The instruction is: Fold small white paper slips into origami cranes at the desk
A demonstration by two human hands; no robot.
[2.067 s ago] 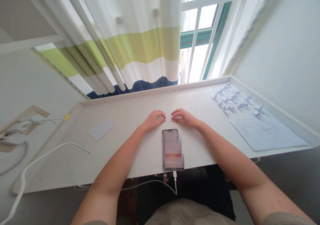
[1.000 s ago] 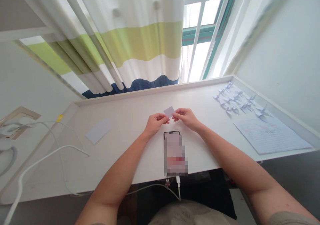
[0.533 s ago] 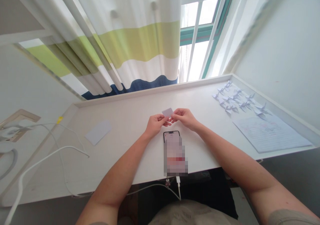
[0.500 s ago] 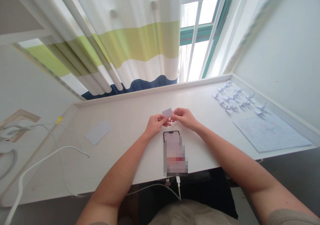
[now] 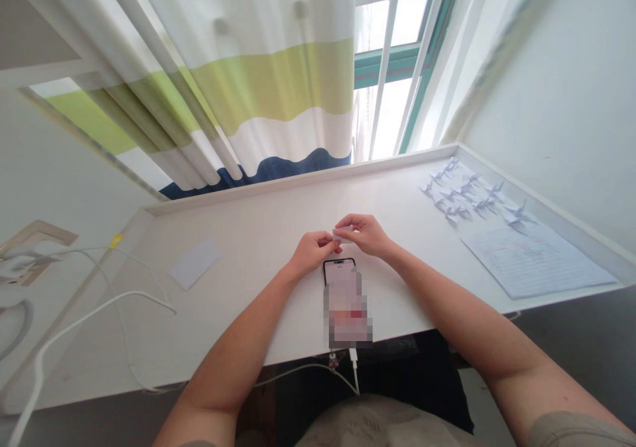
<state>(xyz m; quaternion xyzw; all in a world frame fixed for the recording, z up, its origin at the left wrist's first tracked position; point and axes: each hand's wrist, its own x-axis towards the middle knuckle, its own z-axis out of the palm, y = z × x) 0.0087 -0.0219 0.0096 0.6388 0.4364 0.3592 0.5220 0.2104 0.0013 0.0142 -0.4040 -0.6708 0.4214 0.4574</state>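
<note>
Just above the white desk, my left hand and my right hand meet at the middle. Both pinch a small pale folded paper between thumbs and fingertips. Only a narrow strip of the paper shows between the fingers. A phone lies flat on the desk right below my hands, with a white cable plugged into its near end.
Several small folded paper cranes sit at the far right, beside a lined sheet. A pale paper slip lies at the left. White cables trail over the left edge. A striped curtain and window stand behind.
The paper was lifted off the desk and held up as a flat piece; now it is folded down, mostly hidden between my fingertips. My hands have come closer together.
</note>
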